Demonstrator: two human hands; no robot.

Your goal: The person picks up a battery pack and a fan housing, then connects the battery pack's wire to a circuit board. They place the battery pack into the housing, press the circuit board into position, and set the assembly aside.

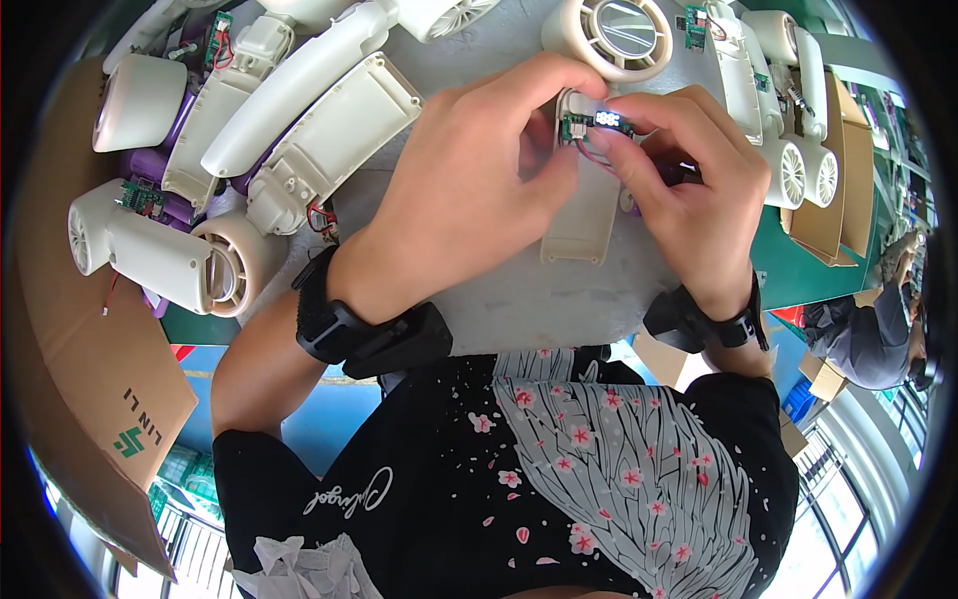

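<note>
A cream handheld fan lies with its round head (561,38) away from me and its open handle shell (577,238) toward me. At the neck is a small green circuit board (576,126) with a lit white digit display (607,120) and thin red wires. My left hand (454,185) is closed around the fan's neck, its thumb beside the board. The fingers and thumb of my right hand (704,180) pinch the display end of the board. Part of the handle between my hands is hidden.
Several cream fan bodies and handle shells (334,125) are piled on the left, some with exposed boards and red wires. More fans (783,165) lie at right beside a cardboard box (850,185). A large carton (95,369) stands at left. Another person (863,344) is at far right.
</note>
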